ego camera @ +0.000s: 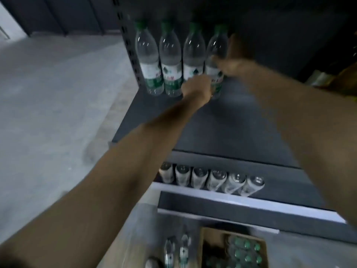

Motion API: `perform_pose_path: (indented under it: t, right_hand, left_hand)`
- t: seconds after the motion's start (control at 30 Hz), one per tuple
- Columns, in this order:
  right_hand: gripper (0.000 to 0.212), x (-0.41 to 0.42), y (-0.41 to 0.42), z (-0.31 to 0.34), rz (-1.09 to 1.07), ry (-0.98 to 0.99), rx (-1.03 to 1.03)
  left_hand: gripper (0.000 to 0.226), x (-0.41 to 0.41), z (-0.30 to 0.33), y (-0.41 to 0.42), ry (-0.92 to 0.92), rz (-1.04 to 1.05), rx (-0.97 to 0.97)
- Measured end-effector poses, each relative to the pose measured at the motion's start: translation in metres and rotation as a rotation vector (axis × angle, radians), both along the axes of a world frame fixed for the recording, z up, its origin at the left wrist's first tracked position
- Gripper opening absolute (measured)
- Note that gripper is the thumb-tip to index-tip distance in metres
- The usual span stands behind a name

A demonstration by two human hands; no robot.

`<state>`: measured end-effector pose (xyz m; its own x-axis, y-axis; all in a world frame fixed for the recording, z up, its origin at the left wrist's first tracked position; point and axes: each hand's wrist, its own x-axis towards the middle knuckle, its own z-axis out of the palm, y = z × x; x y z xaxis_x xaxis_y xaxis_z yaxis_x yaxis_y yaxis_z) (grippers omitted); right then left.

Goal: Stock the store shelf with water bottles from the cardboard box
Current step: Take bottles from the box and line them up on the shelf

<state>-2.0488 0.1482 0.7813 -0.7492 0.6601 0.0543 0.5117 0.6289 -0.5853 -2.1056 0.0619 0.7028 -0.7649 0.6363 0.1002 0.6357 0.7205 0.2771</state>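
Head camera looks steeply down, close over the shelf (222, 132).

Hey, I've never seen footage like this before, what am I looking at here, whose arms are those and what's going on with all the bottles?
There is no machine here. One camera is worn on a person's head, looking forward and down, so the two bare arms reaching away from you are that person's own.

Four water bottles with green caps stand upright in a row at the back of a dark shelf. The left hand is low against the third bottle; its fingers are hidden, so whether it grips is unclear. The right hand curls round the fourth bottle, the last in the row.

On the shelf below, six more bottles show only their tops. At the bottom edge, on the floor, sits the cardboard box, green-capped bottles inside, and two loose bottles stand left of it. The picture is blurred.
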Motion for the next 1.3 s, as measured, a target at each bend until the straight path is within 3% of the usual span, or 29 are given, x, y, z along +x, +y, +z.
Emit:
perform_pose_path:
  t: [0.1, 0.17, 0.37, 0.83, 1.03, 1.2, 1.3]
  right_hand:
    - [0.077, 0.005, -0.003, 0.004, -0.003, 0.025, -0.02]
    - [0.072, 0.015, -0.007, 0.007, -0.01, 0.024, -0.046]
    - [0.057, 0.064, -0.027, 0.02, 0.049, -0.033, 0.024]
    - [0.054, 0.189, -0.051, 0.02, 0.065, 0.04, -0.105]
    - [0.057, 0.23, -0.078, 0.003, 0.059, 0.012, -0.067]
    - [0.048, 0.282, -0.118, -0.04, 0.098, -0.112, 0.021]
    - [0.053, 0.315, -0.141, -0.059, 0.129, -0.182, -0.013]
  left_hand:
    - [0.064, 0.003, -0.002, -0.018, -0.046, -0.041, 0.034]
    - [0.07, 0.007, -0.006, -0.031, 0.003, -0.071, 0.048]
    - [0.063, 0.032, 0.007, -0.053, 0.098, -0.003, -0.028]
    - [0.066, 0.157, 0.043, -0.08, 0.176, 0.058, -0.175]
    - [0.067, 0.211, 0.042, -0.116, 0.117, 0.009, -0.162]
    - [0.057, 0.257, 0.008, -0.163, -0.023, -0.003, -0.144]
    - [0.058, 0.286, -0.021, -0.185, -0.089, -0.007, -0.14]
